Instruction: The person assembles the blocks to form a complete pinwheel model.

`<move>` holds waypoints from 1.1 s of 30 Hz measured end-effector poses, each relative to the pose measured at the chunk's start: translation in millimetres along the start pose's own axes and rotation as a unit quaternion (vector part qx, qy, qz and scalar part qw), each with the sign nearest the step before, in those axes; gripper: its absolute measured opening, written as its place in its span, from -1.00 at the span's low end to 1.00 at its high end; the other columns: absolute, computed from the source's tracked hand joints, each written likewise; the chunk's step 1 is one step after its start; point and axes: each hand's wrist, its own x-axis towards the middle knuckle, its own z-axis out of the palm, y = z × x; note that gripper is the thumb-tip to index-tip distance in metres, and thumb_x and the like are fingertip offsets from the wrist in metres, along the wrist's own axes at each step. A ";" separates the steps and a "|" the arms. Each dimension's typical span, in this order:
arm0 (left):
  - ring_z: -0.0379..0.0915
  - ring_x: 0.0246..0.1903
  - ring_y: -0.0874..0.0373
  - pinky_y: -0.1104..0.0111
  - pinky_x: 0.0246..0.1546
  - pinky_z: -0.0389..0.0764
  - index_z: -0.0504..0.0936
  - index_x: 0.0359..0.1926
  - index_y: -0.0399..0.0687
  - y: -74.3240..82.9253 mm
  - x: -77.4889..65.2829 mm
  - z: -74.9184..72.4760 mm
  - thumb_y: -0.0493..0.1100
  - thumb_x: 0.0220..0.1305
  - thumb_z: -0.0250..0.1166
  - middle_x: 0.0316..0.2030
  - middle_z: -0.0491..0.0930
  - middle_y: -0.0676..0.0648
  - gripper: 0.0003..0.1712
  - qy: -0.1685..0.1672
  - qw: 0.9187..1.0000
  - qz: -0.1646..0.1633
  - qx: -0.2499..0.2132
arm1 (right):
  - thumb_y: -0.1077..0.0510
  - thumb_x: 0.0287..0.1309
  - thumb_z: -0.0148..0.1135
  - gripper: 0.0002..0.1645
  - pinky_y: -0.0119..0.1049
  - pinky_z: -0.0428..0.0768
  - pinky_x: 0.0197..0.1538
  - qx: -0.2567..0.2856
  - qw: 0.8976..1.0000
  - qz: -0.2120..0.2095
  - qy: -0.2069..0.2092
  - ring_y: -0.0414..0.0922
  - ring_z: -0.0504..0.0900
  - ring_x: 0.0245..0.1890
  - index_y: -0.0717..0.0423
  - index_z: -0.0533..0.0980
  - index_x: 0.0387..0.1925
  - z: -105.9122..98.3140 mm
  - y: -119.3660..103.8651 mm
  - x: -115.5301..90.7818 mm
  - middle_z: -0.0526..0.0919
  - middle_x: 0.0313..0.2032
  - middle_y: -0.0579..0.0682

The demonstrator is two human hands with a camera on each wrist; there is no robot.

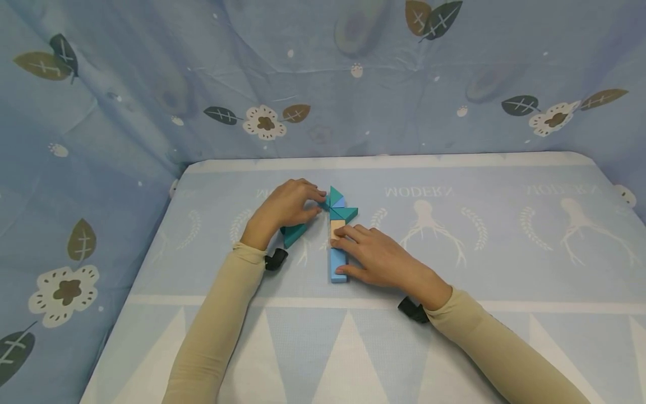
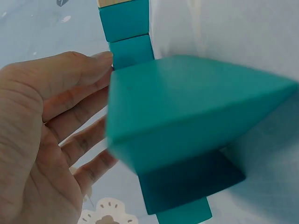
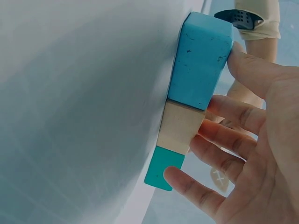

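Observation:
On the table lies a pinwheel-like shape of teal triangular blocks (image 1: 348, 213) with a light-blue triangle (image 1: 340, 203) among them. Below it runs a line of a plain wood block (image 1: 337, 225) and a blue rectangular block (image 1: 338, 258). My left hand (image 1: 287, 205) pinches a small teal block (image 1: 326, 203) at the pinwheel's left side, mostly covered by its fingertips. Beside that wrist sits a larger teal triangular block (image 2: 187, 102), close in the left wrist view. My right hand (image 1: 381, 255) rests its extended fingers on the wood block and its thumb against the blue block.
A pale-blue printed cloth covers the table (image 1: 504, 185). Behind and to the left hangs a blue curtain (image 1: 323, 45) with leaves and flowers. Black wrist devices (image 1: 414, 310) sit at both cuffs.

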 end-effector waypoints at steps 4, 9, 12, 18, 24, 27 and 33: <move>0.47 0.19 -0.01 0.09 0.24 0.43 0.69 0.07 -0.02 0.7 0.3 -0.4 -0.11 0.29 0.32 0.12 0.63 -0.04 -0.66 -0.002 1.000 0.000 0.001 | -0.25 0.21 0.25 -0.33 -0.06 0.55 0.05 -0.002 1.000 0.002 -0.003 -0.07 0.49 0.18 0.00 0.50 0.24 0.0 0.2 0.3 0.48 0.21 -0.01; 0.48 0.16 -0.01 0.10 0.21 0.46 0.71 0.04 -0.03 2.6 -0.3 -2.0 -0.12 0.29 0.33 0.11 0.64 -0.04 -0.69 -0.006 1.000 -0.003 -0.008 | -0.25 0.20 0.26 -0.33 -0.07 0.56 0.03 -0.001 1.000 0.002 -0.002 -0.08 0.49 0.17 0.00 0.50 0.23 0.1 0.2 0.6 0.48 0.20 -0.02; 0.46 0.19 0.00 0.10 0.22 0.45 0.72 0.03 -0.03 3.5 -0.8 -2.3 -0.13 0.30 0.31 0.13 0.62 -0.01 -0.70 -0.007 1.000 -0.005 -0.008 | -0.25 0.20 0.26 -0.34 -0.07 0.56 0.02 0.000 1.000 0.002 0.000 -0.08 0.50 0.16 0.00 0.50 0.23 -0.1 0.1 0.5 0.48 0.20 -0.02; 0.40 0.26 0.00 0.08 0.25 0.42 0.71 0.04 -0.03 3.6 -1.4 -2.4 -0.13 0.30 0.30 0.15 0.61 0.03 -0.70 -0.006 1.000 -0.011 -0.006 | -0.24 0.20 0.27 -0.34 -0.07 0.56 0.02 0.001 1.000 -0.001 0.004 -0.08 0.50 0.16 0.00 0.51 0.23 -0.3 0.4 0.8 0.49 0.20 -0.02; 0.41 0.25 0.00 0.09 0.24 0.44 0.72 0.04 -0.02 3.4 -1.6 -1.9 -0.13 0.31 0.30 0.15 0.61 0.03 -0.71 -0.004 1.000 -0.009 -0.005 | -0.24 0.20 0.27 -0.34 -0.07 0.57 0.00 0.002 1.000 -0.006 0.008 -0.07 0.50 0.16 0.00 0.51 0.22 0.3 0.9 0.8 0.49 0.19 -0.01; 0.42 0.23 0.01 0.09 0.22 0.45 0.71 0.04 -0.02 2.9 -1.2 -1.4 -0.13 0.31 0.30 0.15 0.61 0.04 -0.71 -0.002 1.000 -0.010 -0.005 | -0.24 0.20 0.27 -0.34 -0.07 0.57 0.00 0.001 1.000 -0.006 0.008 -0.08 0.50 0.16 0.00 0.51 0.22 0.3 1.1 0.9 0.49 0.19 -0.02; 0.43 0.21 0.02 0.10 0.19 0.48 0.71 0.04 -0.01 2.9 -0.6 -0.4 -0.13 0.31 0.30 0.16 0.60 0.05 -0.70 -0.002 1.000 -0.014 -0.008 | -0.24 0.19 0.28 -0.35 -0.07 0.57 -0.03 0.002 1.000 -0.006 0.010 -0.08 0.50 0.15 0.00 0.52 0.21 0.5 1.1 0.9 0.50 0.19 -0.02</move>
